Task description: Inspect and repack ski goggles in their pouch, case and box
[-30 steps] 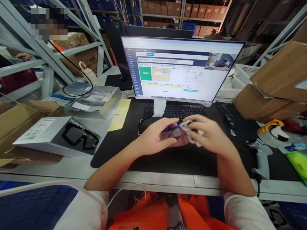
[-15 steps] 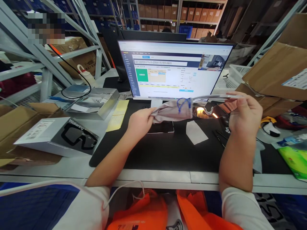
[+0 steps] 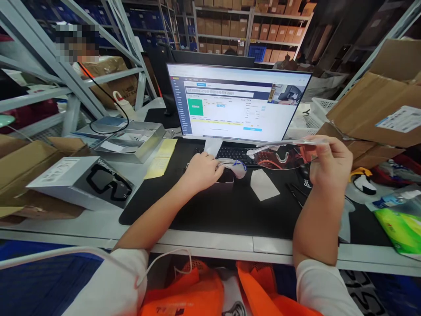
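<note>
My right hand (image 3: pixel 330 164) grips one end of a pair of glasses (image 3: pixel 279 156) with a clear frame and a tinted, shiny lens, held above the keyboard (image 3: pixel 237 153). In my left hand (image 3: pixel 203 172) is a grey cloth pouch (image 3: pixel 237 168) with a blue drawstring, low over the black mat (image 3: pixel 204 210). The pouch and the glasses are apart. A white paper piece (image 3: pixel 264 184) lies on the mat between my hands.
Behind my hands stands a monitor (image 3: pixel 240 105). At left are a goggles box (image 3: pixel 88 182), an open grey box (image 3: pixel 138 140) and yellow notes (image 3: pixel 161 159). Cardboard boxes (image 3: pixel 378 101) and a green packet (image 3: pixel 399 228) are at right. A person (image 3: pixel 79 44) is back left.
The pouch has come off the glasses and hangs crumpled in my left hand, lower down. The glasses' whole lens now shows in my right hand. The view has shifted slightly.
</note>
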{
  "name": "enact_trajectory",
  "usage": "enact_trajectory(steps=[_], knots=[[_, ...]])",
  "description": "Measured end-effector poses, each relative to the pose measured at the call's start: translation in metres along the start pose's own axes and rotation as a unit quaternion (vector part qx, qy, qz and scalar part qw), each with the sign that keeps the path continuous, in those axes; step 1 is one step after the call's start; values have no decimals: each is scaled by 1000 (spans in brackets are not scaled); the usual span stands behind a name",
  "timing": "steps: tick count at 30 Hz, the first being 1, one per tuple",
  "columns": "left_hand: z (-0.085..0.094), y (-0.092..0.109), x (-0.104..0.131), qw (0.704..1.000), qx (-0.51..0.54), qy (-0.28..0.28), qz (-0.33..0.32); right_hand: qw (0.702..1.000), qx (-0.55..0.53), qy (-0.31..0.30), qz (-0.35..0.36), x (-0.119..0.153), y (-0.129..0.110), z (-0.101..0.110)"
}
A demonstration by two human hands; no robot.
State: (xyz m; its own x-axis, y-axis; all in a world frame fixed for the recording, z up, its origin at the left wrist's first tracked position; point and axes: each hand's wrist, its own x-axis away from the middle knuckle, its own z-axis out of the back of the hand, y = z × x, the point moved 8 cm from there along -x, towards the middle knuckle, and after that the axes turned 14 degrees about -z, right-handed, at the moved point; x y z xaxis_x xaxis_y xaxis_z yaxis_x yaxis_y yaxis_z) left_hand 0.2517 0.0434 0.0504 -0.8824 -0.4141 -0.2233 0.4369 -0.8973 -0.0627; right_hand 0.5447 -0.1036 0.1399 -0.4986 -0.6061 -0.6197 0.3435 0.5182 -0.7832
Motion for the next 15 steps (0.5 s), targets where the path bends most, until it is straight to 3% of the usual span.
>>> enact_trajectory(steps=[5, 11, 15], knots=[[3, 10, -22, 999, -35, -4, -5, 995, 53, -81, -17, 11, -8, -11], [-9, 17, -23, 993, 20, -112, 25, 989, 87, -120, -12, 21, -20, -19], [-17, 17, -20, 988, 73, -133, 39, 987, 52, -150, -8, 24, -25, -23]])
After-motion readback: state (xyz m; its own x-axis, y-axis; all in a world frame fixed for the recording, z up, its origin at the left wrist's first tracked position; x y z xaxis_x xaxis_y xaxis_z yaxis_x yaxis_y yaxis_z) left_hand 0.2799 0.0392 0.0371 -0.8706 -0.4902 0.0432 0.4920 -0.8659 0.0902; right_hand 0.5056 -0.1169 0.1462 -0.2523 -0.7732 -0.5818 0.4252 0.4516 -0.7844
